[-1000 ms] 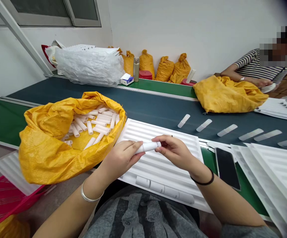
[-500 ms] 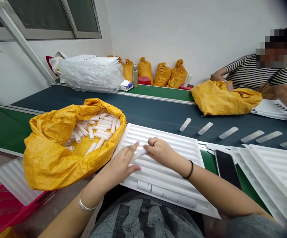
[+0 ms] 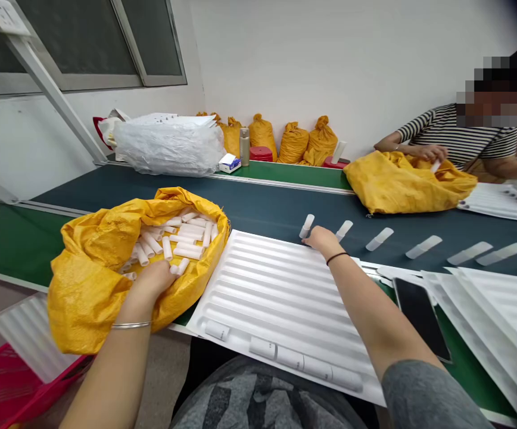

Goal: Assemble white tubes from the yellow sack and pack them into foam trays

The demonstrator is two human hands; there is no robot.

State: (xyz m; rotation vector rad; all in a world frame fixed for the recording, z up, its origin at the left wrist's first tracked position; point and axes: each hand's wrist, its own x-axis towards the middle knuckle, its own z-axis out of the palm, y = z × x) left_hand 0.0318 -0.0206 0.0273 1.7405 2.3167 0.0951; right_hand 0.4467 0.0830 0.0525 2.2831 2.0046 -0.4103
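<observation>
The left hand [image 3: 151,285] grabs white tubes [image 3: 182,235] in the yellow bag [image 3: 84,286]. The right hand [image 3: 323,238] maybe holds one tube [image 3: 306,226]. The tray [image 3: 280,286] is mostly unfilled.

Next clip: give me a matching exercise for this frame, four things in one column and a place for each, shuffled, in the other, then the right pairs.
Things:
1. left hand
2. right hand
3. black phone
4. steel flask

Places:
A. standing on the far green strip by the wall
B. inside the yellow bag, among the white tubes
C. lying flat, right of the ridged white tray
D. at the tray's far edge, by a tube on the dark belt

Pairs: 1-B, 2-D, 3-C, 4-A
</observation>
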